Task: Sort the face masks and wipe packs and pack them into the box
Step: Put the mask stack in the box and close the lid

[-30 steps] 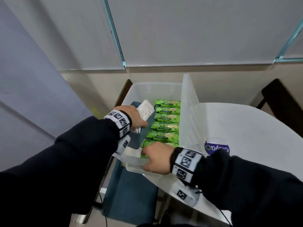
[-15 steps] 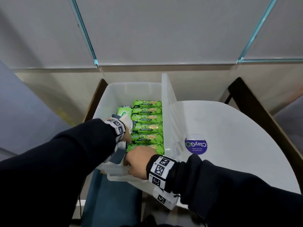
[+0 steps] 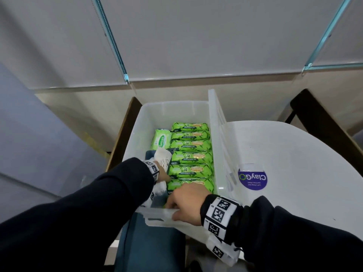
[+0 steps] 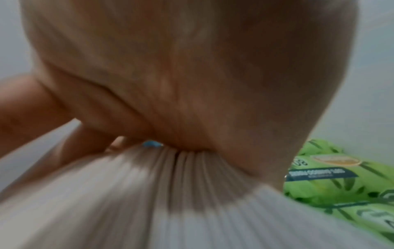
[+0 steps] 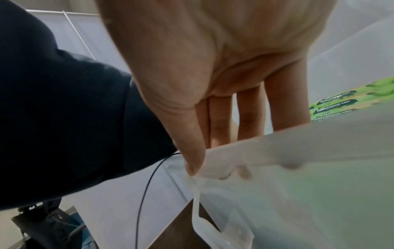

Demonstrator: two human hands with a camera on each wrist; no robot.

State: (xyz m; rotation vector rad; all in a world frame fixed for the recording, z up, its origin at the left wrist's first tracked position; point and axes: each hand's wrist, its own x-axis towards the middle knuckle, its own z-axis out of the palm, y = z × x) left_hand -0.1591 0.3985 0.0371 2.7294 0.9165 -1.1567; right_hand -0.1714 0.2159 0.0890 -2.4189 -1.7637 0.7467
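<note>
My left hand has pushed the gripped masks down left of the wipes, nearly packed, while my right hand clasps the box rim.

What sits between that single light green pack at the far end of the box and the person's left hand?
In the head view, the stack of face masks lies between the light green pack and the left hand, which grips it.

**Three views over one box**

The scene is viewed from above by the head camera, faced forward and down into the box. The left wrist view is pressed close behind the left hand. The right wrist view is aimed along the right hand at the box rim. Green wipe packs are shared by all three.
</note>
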